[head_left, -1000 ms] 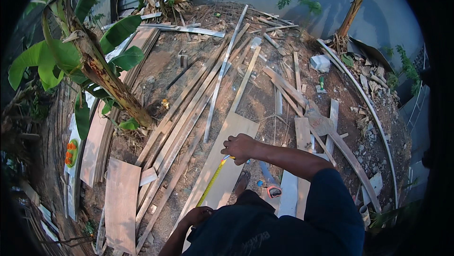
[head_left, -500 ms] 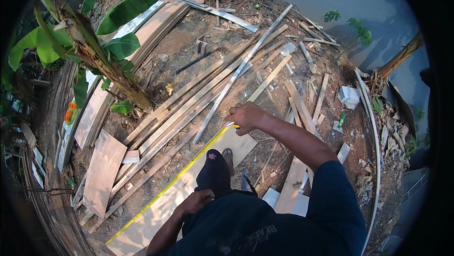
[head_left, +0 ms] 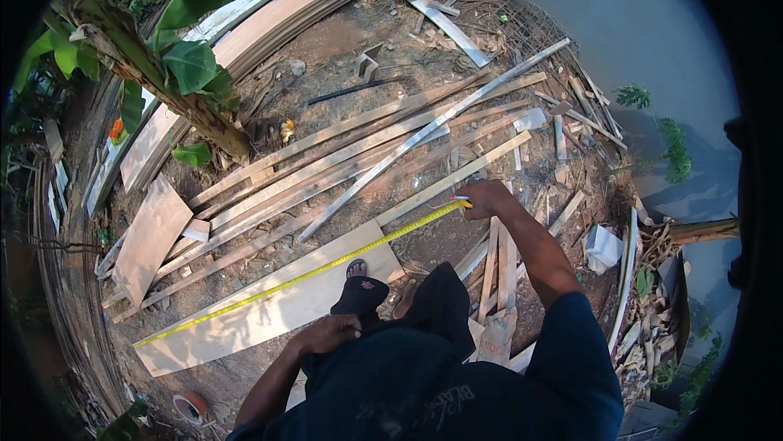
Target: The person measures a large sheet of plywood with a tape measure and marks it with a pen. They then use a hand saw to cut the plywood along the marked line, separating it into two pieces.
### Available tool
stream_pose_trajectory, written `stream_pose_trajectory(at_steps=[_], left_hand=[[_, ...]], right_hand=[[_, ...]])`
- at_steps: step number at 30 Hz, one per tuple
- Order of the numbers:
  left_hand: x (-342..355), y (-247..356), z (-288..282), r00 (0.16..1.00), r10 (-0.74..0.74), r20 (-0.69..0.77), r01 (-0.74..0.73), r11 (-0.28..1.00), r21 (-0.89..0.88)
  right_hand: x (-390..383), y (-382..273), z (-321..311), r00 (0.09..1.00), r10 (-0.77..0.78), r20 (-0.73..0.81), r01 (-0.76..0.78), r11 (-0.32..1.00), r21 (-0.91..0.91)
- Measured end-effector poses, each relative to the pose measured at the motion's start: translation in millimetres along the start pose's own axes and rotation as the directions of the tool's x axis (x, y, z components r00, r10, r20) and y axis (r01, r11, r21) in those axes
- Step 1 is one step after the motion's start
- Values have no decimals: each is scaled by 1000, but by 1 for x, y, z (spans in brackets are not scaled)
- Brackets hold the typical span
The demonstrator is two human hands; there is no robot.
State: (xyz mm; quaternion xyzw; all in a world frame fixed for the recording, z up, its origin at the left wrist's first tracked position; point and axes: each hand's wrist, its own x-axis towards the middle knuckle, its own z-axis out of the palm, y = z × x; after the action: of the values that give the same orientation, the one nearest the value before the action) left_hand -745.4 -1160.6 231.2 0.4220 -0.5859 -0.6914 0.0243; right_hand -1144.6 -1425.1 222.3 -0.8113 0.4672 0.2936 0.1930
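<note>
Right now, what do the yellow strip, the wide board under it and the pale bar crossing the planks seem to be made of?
Yellow strip: probably a coated steel tape, thin and self-supporting. Wide board: pale, flat sheet, likely plywood. Pale bar: greyish with a sheen, possibly metal; hard to confirm.

The person wears a dark navy short-sleeved shirt [head_left: 457, 384] with faint lettering, dark trousers, and a black flip-flop [head_left: 359, 294] with a small red mark — just above the left hand [head_left: 330, 333]; both forearms bare.
</note>
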Motion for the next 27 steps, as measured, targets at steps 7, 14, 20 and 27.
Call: stream_pose_trajectory(at_steps=[7, 14, 20, 27], left_hand=[[107, 36, 78, 995, -61, -76, 37, 957, -289], [194, 100, 181, 964, -263, 26, 225, 766, -602], [256, 49, 198, 938, -333, 96, 282, 570, -772], [423, -147, 122, 843, -296, -449, 239, 954, -179]], right_hand=[[68, 134, 53, 980, -170, 106, 173, 985, -19], [151, 191, 108, 959, -247, 136, 234, 967, 103], [209, 212, 166, 981, -171, 91, 157, 978, 137], [309, 260, 282, 989, -136, 52, 131, 986, 101]])
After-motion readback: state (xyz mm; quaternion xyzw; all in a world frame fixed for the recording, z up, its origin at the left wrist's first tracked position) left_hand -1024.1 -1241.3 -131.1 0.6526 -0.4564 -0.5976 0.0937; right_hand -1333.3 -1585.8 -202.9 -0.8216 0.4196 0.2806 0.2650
